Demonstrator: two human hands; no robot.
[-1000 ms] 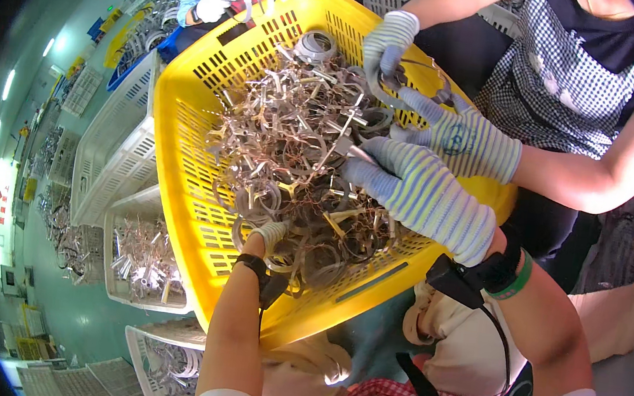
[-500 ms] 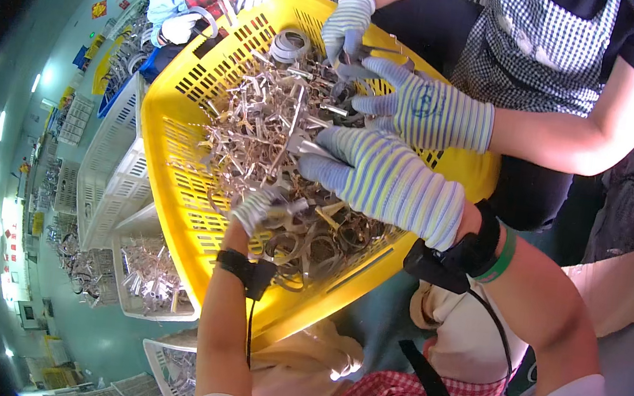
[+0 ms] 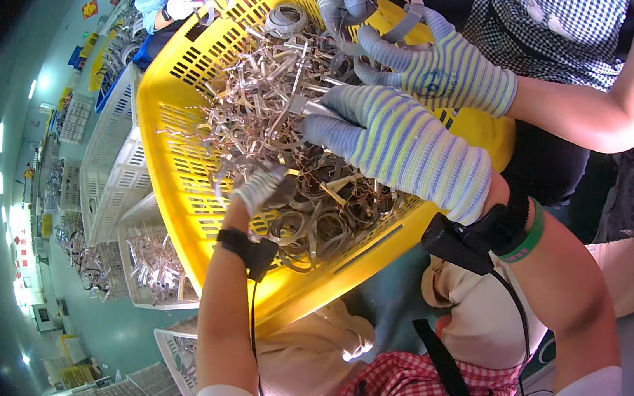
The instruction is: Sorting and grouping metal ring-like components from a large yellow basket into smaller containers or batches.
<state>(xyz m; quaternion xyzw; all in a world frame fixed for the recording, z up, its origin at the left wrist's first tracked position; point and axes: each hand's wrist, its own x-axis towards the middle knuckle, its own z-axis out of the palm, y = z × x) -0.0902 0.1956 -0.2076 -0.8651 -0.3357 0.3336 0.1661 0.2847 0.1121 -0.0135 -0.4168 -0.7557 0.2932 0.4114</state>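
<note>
Head view: right hand clamps its fingers on a flat metal piece, left hand's blurred finger state cannot be told, and tangled metal parts could snag either if pulled.

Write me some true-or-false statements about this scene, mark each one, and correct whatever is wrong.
1. The yellow basket contains a pile of metal pieces. True.
2. The camera wearer's right hand holds a flat metal piece in its fingers. True.
3. That right hand is bare. False: it wears a striped glove.
4. A green band circles the wearer's left forearm. False: the green band is on the right forearm.
5. The wearer's left hand is blurred. True.
6. The apron at the upper right is plain red. False: that apron is checked black and white.
</note>
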